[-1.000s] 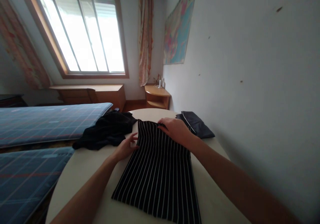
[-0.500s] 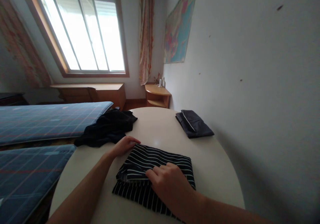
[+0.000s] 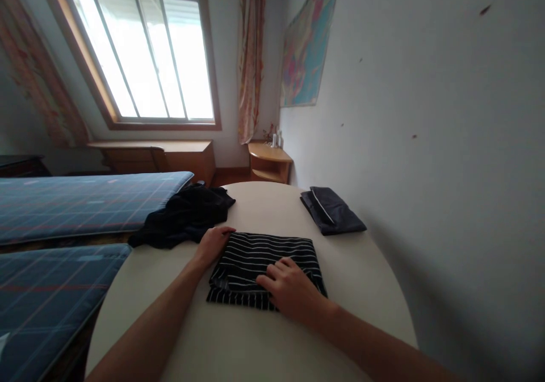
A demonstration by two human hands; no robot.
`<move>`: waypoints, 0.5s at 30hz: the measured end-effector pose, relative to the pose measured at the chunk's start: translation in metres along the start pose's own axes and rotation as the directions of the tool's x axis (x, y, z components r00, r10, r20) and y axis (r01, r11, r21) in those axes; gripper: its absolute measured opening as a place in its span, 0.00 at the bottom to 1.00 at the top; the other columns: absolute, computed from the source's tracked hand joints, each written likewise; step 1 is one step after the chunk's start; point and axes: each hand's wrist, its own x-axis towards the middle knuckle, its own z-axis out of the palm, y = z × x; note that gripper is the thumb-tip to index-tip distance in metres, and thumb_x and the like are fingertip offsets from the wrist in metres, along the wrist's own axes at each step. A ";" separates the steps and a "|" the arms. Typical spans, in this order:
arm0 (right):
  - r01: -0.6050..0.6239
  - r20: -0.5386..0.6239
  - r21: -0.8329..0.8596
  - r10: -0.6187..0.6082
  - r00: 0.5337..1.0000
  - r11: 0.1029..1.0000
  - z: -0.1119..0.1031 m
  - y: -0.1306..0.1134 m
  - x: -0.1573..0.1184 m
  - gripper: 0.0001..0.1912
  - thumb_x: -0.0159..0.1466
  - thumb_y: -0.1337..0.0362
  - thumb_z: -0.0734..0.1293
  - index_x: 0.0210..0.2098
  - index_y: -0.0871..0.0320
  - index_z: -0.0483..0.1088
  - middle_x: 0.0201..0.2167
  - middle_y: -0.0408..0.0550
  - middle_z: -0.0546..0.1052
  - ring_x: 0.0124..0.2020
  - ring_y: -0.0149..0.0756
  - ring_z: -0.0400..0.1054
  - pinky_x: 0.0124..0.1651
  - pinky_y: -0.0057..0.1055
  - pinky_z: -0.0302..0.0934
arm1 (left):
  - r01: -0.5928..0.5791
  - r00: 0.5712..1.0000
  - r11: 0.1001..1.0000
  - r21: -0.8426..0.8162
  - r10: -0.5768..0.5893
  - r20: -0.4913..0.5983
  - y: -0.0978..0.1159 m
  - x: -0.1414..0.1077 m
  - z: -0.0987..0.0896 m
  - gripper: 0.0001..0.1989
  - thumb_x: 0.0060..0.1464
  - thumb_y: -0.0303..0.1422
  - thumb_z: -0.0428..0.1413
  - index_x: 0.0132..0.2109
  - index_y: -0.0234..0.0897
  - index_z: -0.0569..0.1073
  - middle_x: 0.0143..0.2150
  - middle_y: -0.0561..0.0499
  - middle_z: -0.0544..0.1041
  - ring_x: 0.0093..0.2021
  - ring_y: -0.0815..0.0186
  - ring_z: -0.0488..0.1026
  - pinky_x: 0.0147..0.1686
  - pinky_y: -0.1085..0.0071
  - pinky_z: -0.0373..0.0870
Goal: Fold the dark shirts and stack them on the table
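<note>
A black garment with white stripes [image 3: 264,251] lies folded into a flat bundle on the round cream table [image 3: 238,342]. My left hand [image 3: 213,243] is closed at its far left corner, fingertips hidden partly at the cloth's edge. Over the near right part of the bundle, my right hand [image 3: 292,288] grips the cloth with bent fingers, the thumb and index finger at the upper fold. A narrow striped layer shows beneath that fold along the near edge.
A crumpled black cloth [image 3: 187,214] lies at the table's left edge, overlapping a blue plaid mattress [image 3: 93,203]. Toward the far right rests a folded dark garment [image 3: 334,212] with a light trim line. The white wall [image 3: 447,200] stands close along the right.
The striped garment has slid away from me and turned straighter, with less of its lower layer showing at the near side. Both hands have moved slightly forward with it.
</note>
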 end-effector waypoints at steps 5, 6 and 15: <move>-0.025 0.050 -0.004 0.026 0.998 1.000 -0.007 0.024 0.009 0.12 0.62 0.63 0.70 0.45 0.56 0.71 0.42 0.50 0.74 0.45 0.42 0.67 0.51 0.39 0.55 | -0.007 1.000 1.000 0.001 0.007 -0.016 -0.005 0.001 0.000 0.19 0.58 0.32 0.49 0.51 0.37 0.79 0.49 0.47 0.82 0.50 0.58 0.77 0.52 0.67 0.70; -0.040 0.037 0.001 0.040 0.999 0.999 -0.007 0.023 0.010 0.13 0.61 0.62 0.71 0.45 0.56 0.71 0.43 0.50 0.74 0.45 0.43 0.67 0.51 0.40 0.55 | -0.008 1.000 1.000 0.000 0.008 -0.019 -0.006 0.001 0.000 0.18 0.58 0.32 0.49 0.50 0.37 0.79 0.48 0.47 0.82 0.50 0.58 0.77 0.52 0.67 0.70; 0.002 -0.168 0.038 0.005 0.986 0.999 0.003 0.020 -0.006 0.19 0.64 0.66 0.67 0.55 0.56 0.69 0.47 0.53 0.75 0.47 0.43 0.66 0.50 0.40 0.58 | 0.004 1.000 0.999 0.033 -0.003 -0.029 -0.004 0.003 0.002 0.16 0.56 0.28 0.50 0.44 0.38 0.80 0.44 0.48 0.82 0.47 0.59 0.78 0.50 0.68 0.70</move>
